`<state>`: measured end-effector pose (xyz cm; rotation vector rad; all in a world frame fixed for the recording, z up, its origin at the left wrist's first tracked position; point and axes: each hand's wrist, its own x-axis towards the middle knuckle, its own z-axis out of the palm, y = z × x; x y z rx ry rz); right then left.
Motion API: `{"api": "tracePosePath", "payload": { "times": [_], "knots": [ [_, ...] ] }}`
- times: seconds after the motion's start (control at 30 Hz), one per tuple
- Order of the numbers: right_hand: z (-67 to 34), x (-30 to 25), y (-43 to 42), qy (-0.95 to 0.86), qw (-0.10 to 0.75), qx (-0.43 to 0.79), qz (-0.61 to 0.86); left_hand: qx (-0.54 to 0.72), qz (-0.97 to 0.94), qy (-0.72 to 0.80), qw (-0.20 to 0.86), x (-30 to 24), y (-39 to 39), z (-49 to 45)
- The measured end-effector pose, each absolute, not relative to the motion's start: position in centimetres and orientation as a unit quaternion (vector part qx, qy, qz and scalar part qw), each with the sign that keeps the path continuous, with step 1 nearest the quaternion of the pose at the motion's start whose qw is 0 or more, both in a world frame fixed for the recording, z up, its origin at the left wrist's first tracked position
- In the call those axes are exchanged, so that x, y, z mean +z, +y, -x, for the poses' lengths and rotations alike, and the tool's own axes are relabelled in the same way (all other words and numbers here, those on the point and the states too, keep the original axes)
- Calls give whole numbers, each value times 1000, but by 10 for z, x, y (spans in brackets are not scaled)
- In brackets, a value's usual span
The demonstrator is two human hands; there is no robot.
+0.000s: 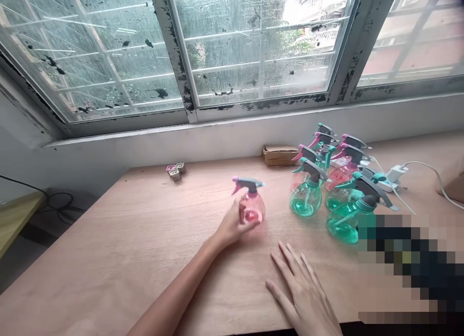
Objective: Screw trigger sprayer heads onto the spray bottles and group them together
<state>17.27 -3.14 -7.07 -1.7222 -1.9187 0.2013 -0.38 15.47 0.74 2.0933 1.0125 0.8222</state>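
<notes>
My left hand (237, 222) is closed round the lower body of a pink spray bottle (256, 205), with the thumb across its front. The bottle is upright, has a grey and pink trigger head, and a little liquid shows low inside. I cannot tell whether its base touches the table. Flat on the table near the front edge lies my right hand (302, 290), fingers spread, holding nothing. To the right stands a group of spray bottles: a green spray bottle (306, 200) is nearest the pink one, and a larger-looking green spray bottle (346, 225) stands in front.
Several more pink and green bottles crowd behind. A cardboard box (279, 155) and small printed blocks (175, 171) sit along the back of the wooden table (145, 254). A white power strip (393, 179) with cables lies at right. Pixelated blur covers the lower right.
</notes>
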Motion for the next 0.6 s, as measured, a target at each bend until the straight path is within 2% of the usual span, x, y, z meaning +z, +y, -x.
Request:
{"api": "tracePosePath", "payload": {
  "times": [0.13,0.37,0.6],
  "knots": [
    [-165,-62,-30,-730,205,53,650,334,-799,416,276,-9,207,-39],
    [-161,-62,-22,-727,173,36,663,283,-849,405,185,-17,223,-82],
    [-162,-30,8,-751,102,102,644,214,-852,469,87,-23,242,-73]
  ]
}}
